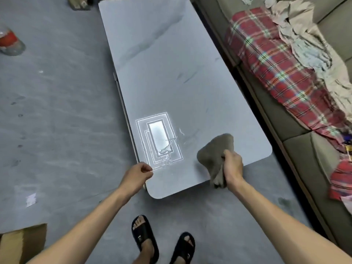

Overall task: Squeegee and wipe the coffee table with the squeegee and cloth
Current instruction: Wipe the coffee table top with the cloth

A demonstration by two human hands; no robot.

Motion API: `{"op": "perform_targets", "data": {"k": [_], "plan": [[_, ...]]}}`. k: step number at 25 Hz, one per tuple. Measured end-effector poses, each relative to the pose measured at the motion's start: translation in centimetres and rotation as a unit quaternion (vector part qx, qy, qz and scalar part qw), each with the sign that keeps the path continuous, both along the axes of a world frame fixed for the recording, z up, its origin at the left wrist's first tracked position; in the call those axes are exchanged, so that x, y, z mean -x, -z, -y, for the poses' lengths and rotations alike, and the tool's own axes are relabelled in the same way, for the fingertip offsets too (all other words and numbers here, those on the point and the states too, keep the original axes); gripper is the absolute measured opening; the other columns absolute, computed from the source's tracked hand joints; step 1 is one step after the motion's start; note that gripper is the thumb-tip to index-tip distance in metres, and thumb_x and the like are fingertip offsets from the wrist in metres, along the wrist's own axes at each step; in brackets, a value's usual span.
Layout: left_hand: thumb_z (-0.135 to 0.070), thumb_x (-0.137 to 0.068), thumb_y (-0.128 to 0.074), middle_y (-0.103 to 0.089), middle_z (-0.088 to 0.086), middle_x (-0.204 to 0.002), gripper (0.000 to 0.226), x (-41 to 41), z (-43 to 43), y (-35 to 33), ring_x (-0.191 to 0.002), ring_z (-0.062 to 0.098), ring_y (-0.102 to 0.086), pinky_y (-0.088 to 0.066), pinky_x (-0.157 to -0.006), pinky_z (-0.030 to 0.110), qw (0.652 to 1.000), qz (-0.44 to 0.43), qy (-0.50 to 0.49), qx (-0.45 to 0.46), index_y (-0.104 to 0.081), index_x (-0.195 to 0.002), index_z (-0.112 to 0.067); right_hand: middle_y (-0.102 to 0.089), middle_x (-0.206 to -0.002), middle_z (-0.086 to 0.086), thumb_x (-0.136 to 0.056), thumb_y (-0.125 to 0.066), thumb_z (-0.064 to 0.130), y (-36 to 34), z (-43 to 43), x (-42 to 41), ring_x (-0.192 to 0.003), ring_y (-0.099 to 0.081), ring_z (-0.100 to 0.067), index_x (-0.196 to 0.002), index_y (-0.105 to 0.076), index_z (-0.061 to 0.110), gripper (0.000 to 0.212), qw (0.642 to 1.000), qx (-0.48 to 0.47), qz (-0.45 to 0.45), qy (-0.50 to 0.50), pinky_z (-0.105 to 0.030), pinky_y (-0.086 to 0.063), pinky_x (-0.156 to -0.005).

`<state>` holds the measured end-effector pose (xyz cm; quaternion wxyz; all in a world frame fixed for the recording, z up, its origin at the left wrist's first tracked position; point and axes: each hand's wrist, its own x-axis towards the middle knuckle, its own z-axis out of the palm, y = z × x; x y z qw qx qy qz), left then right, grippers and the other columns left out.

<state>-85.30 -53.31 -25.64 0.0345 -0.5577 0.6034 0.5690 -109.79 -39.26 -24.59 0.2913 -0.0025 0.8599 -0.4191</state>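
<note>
Wipe stage, not finished. Right hand [233,166] grips the cloth [213,155] in a bunch, fingers wrapped round its lower end, and the cloth's loose end hangs at the near right part of the table [171,73]. Cannot tell whether the cloth touches the top.

Left hand [138,174] sits at the table's near left corner, fingers curled in, thumb against forefinger. Nothing plainly seen in them. A thin rod [123,109] runs along the table's left edge and passes behind this hand. It may be the squeegee's handle or part of the table, cannot tell, and cannot tell if the fingers pinch it. No squeegee blade in view.

Done, as a judgement: most of the top looks flat and dull, so the bulk seems already gone over. Left to do: a small puddle [165,151] with beads of water near the left hand, at the edge of a bright lamp reflection, well left of the cloth. Faint dark streaks also show on the middle and far top; these could be moisture or marbling, unclear. The cloth likely goes to the puddle next.

Counts:
- table: 1
- cloth in hand: 1
- hands: 2
- puddle patch: 1
- rod: 1
- sandalled feet [144,237]: 2
- sofa [297,153] right of the table: 1
- plaid blanket [276,60] on the sofa: 1, with pale crumpled fabric beside it
- bottle [10,42] on the floor, far left: 1
- cardboard box [22,242], bottom left corner: 1
</note>
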Motion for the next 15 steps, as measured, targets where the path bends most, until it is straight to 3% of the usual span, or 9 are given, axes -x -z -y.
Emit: {"op": "perform_targets", "data": {"k": [5, 9, 10, 12, 13, 15], "plan": [[-0.016, -0.088, -0.061, -0.065, 0.003, -0.108, 0.016, 4.4, 4.1, 5.0, -0.098, 0.019, -0.06, -0.041, -0.077, 0.029, 0.998, 0.046, -0.03, 0.044, -0.063, -0.104, -0.015, -0.055, -0.066, 0.003, -0.076, -0.041, 0.035, 3.3, 4.7, 12.4, -0.06, -0.051, -0.018, -0.082, -0.046, 0.022, 0.016, 0.951, -0.112, -0.24, -0.159, -0.031, -0.036, -0.052], [-0.026, -0.09, -0.06, -0.053, 0.007, -0.133, 0.04, 7.2, 6.8, 13.3, -0.119, 0.024, -0.051, -0.04, -0.088, 0.033, 0.985, 0.1, -0.08, 0.113, -0.049, -0.127, -0.016, -0.056, -0.072, 0.0, -0.076, -0.043, 0.031, 15.2, 8.9, 17.7, -0.067, -0.055, -0.026, -0.069, -0.05, 0.02, 0.015, 0.931, -0.138, -0.224, -0.254, -0.034, -0.043, -0.062], [-0.03, -0.09, -0.06, -0.05, 0.007, -0.137, 0.046, 7.6, 7.2, 15.3, -0.123, 0.026, -0.05, -0.04, -0.09, 0.035, 0.983, 0.11, -0.093, 0.116, -0.044, -0.131, -0.015, -0.056, -0.079, -0.002, -0.077, -0.046, 0.03, 18.2, 9.5, 18.2, -0.077, -0.054, -0.028, -0.07, -0.056, 0.017, 0.018, 0.926, -0.128, -0.228, -0.274, -0.034, -0.043, -0.069], [-0.036, -0.091, -0.059, -0.047, 0.007, -0.143, 0.056, 8.0, 7.6, 18.3, -0.126, 0.028, -0.049, -0.039, -0.09, 0.034, 0.981, 0.112, -0.121, 0.098, -0.036, -0.137, -0.014, -0.052, -0.111, -0.007, -0.08, -0.051, 0.028, 22.7, 10.2, 18.7, -0.108, -0.046, -0.029, -0.099, -0.067, 0.015, 0.028, 0.908, -0.104, -0.264, -0.307, -0.04, -0.039, -0.094], [-0.039, -0.092, -0.058, -0.045, 0.007, -0.145, 0.059, 8.1, 7.6, 19.3, -0.127, 0.029, -0.048, -0.038, -0.091, 0.032, 0.981, 0.109, -0.139, 0.085, -0.032, -0.139, -0.014, -0.045, -0.131, -0.009, -0.081, -0.05, 0.029, 23.9, 10.6, 18.8, -0.123, -0.038, -0.029, -0.118, -0.062, 0.02, 0.04, 0.904, -0.096, -0.27, -0.318, -0.042, -0.032, -0.106], [-0.04, -0.092, -0.056, -0.044, 0.007, -0.146, 0.063, 8.0, 7.4, 20.8, -0.126, 0.028, -0.047, -0.036, -0.091, 0.03, 0.976, 0.106, -0.177, 0.072, -0.029, -0.142, -0.015, -0.029, -0.153, -0.009, -0.083, -0.046, 0.029, 25.7, 11.6, 18.2, -0.14, -0.023, -0.027, -0.138, -0.046, 0.025, 0.055, 0.919, -0.071, -0.253, -0.293, -0.046, -0.019, -0.117]]}}
